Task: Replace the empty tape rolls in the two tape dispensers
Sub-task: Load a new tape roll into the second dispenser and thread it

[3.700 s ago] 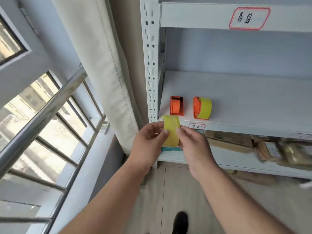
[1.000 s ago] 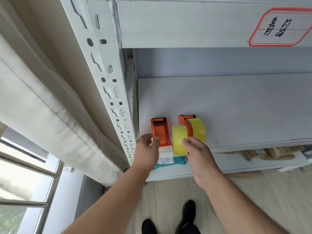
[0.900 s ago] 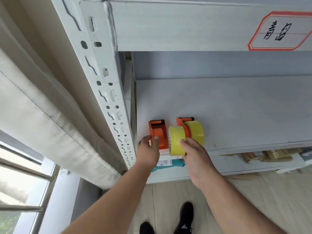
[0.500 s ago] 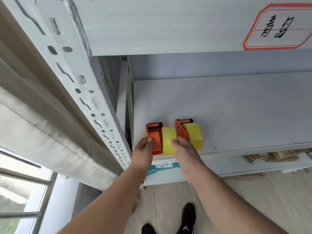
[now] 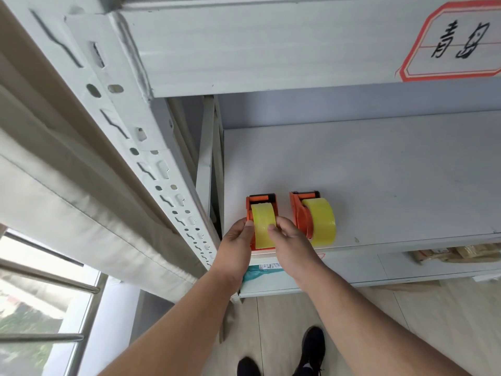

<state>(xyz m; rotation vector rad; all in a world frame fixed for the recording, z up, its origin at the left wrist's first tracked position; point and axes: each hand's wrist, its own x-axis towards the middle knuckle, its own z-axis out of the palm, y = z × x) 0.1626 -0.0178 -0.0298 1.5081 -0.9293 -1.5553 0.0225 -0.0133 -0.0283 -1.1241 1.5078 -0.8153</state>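
I see the yellow tape roll (image 5: 263, 229) seated inside the left orange dispenser (image 5: 261, 202), just below the centre of the frame, at the front left corner of the white shelf board (image 5: 379, 172). My left hand (image 5: 238, 245) grips the dispenser's left side, its thumb laid against the left edge of the roll. My right hand (image 5: 291, 245) holds the roll from the right, its thumb curled over the yellow face and the fingers wrapped round the dispenser's right wall. Both hands are clamped on this one unit, close together with only the width of the roll between the thumbs.

Just to the right stands the second orange dispenser (image 5: 301, 213), apart from the first and touched by neither hand, with its own yellow roll (image 5: 321, 223) mounted and jutting out on its right side.

The perforated upright post (image 5: 151, 158) of the rack runs diagonally through the left half of the frame, with a beige curtain (image 5: 67, 199) hanging beside it and window bars (image 5: 40, 278) at the lower left. A red-bordered label (image 5: 455, 42) with handwritten characters sits at the upper right on the beam above. On the lower shelf, under my wrists, I make out a teal packet (image 5: 252, 272), and cardboard packages (image 5: 461, 253) at the far right. My black shoes (image 5: 311, 348) show on the pale floor at the bottom edge
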